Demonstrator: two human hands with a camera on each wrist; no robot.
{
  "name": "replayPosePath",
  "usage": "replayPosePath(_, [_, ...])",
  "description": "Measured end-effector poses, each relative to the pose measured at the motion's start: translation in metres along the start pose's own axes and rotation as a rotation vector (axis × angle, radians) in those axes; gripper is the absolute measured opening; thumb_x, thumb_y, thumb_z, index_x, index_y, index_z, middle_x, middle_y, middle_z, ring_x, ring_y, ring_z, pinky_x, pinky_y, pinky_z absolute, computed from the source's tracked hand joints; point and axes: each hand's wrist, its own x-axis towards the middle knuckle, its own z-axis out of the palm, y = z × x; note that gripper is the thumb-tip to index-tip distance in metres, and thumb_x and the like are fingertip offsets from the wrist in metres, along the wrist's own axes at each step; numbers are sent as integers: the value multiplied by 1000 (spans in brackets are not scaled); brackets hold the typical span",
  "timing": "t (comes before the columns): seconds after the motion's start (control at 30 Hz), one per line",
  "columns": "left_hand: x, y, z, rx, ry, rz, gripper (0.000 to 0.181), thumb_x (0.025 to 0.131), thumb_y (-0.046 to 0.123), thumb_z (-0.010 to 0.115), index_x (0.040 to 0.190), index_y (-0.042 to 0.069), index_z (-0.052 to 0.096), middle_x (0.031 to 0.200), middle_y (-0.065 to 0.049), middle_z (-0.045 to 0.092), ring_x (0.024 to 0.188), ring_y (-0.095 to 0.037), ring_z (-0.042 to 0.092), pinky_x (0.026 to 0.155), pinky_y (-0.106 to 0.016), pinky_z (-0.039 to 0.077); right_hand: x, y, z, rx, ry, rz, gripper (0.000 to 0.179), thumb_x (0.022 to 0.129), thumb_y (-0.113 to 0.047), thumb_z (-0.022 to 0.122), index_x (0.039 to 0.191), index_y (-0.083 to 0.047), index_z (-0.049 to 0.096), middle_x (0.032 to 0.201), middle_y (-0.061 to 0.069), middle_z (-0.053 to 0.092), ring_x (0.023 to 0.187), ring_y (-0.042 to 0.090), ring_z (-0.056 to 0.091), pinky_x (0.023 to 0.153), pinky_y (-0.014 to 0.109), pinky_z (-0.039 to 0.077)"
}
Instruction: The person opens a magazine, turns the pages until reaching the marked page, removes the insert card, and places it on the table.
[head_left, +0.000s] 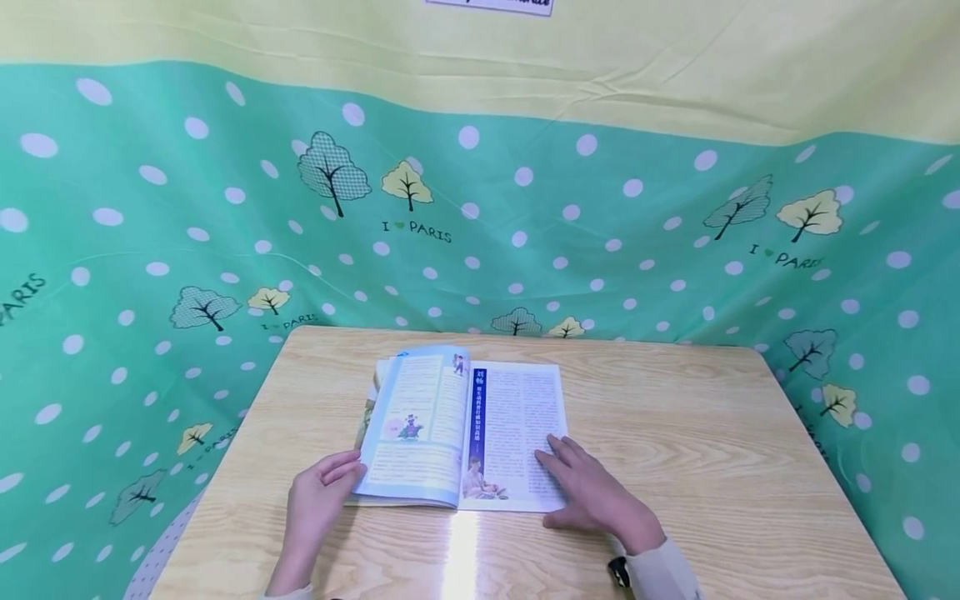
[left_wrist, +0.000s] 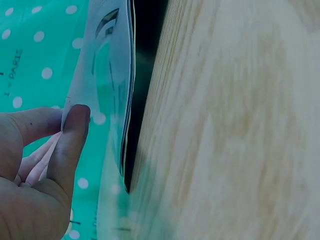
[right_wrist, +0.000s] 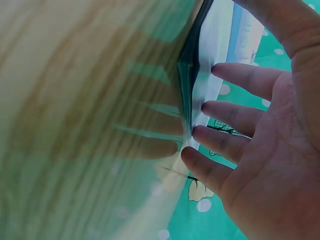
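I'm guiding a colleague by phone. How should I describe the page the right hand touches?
On the wood-grain table lies an open magazine. The right hand touches the outer edge of its right-hand page. Unlike the blue-bordered left-hand page, that page is white, with a dark-blue vertical strip near its inner edge.
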Motion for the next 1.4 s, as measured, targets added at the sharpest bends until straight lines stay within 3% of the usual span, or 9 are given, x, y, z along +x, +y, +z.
replayPosePath(0.47, [5,-11,-6,83,8,-34,36,94,24,71,124,4,68,110,-9,74,106,-26,68,75,-8,50,-3,4,0,-41,20,-22,83,84,-46,79,148,-4,46,157,21,33,142,44,31,113,62,34])
replayPosePath(0.97, [8,-19,-9,90,8,-62,35,95,21,69,125,3,67,109,-10,74,104,-26,68,73,-13,55,-6,13,-2,69,20,-3,63,94,-43,68,143,-5,54,154,16,41,142,38,35,115,57,35])
replayPosePath(1.23, [9,-20,-9,79,4,-65,35,96,21,68,126,3,66,111,-11,73,106,-27,67,73,-14,56,-8,17,-5,137,114,38,54,94,-35,71,139,-6,58,143,12,54,134,30,47,112,47,42])
replayPosePath(1.4, [8,-19,-10,70,5,-80,36,96,22,67,127,4,65,112,-11,73,107,-27,67,73,-14,56,-7,17,-4,109,226,157,67,95,-47,67,143,-4,52,141,15,56,130,33,51,108,51,46])
